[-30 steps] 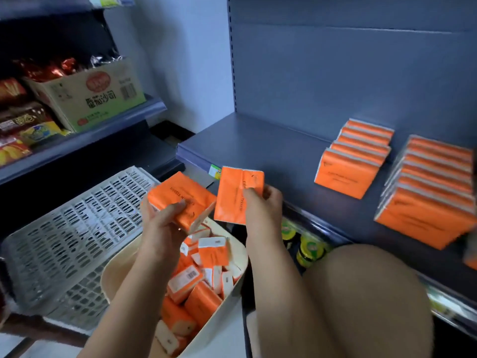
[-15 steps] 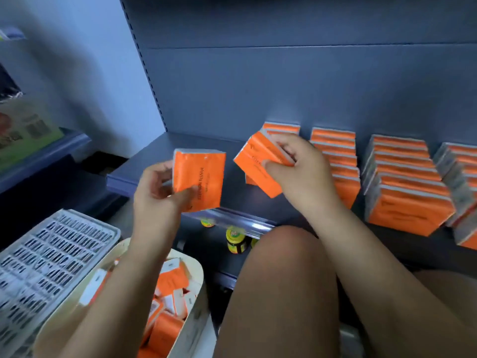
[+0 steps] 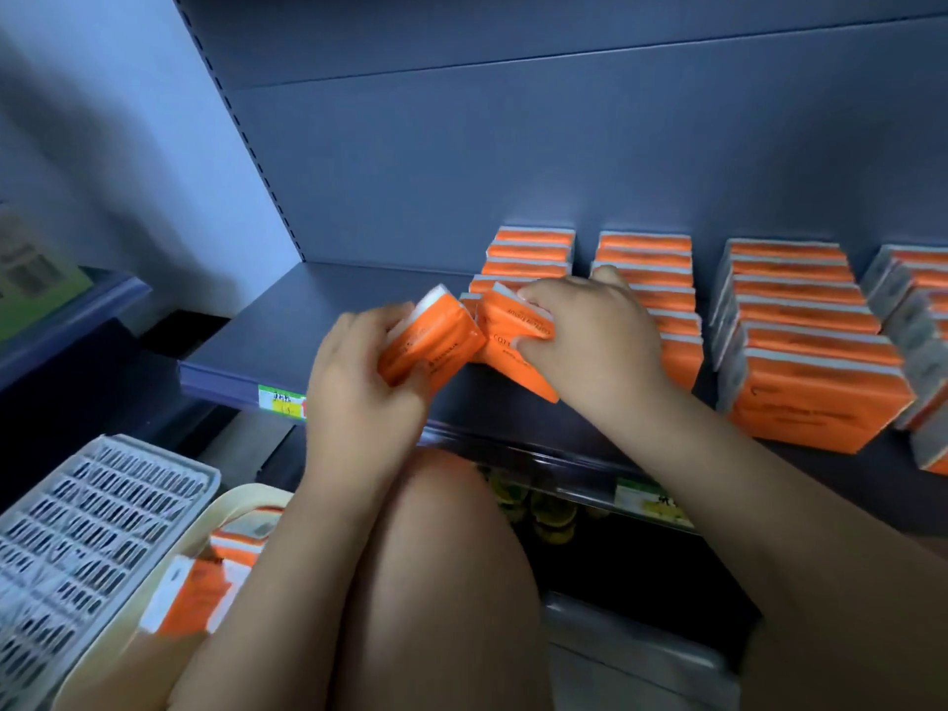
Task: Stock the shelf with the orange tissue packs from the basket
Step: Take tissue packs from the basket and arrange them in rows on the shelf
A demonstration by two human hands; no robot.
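The grey shelf bears upright rows of packs; the left hand grips one tissue pack, the right hand pinches a second pack just beside it, at the front of the leftmost row; a clumsy nudge there could topple that row; more lie in the basket.

Looks like a shop. Dark metal shelf under both hands, with a price label on its front edge just left of the left hand. Identical orange tissue packs faced in rows beyond and right of the right hand. Slotted upright up and left. Second label and yellow-lidded goods on the tier below the right hand. Grey crate and stock basket down-left of the left hand.
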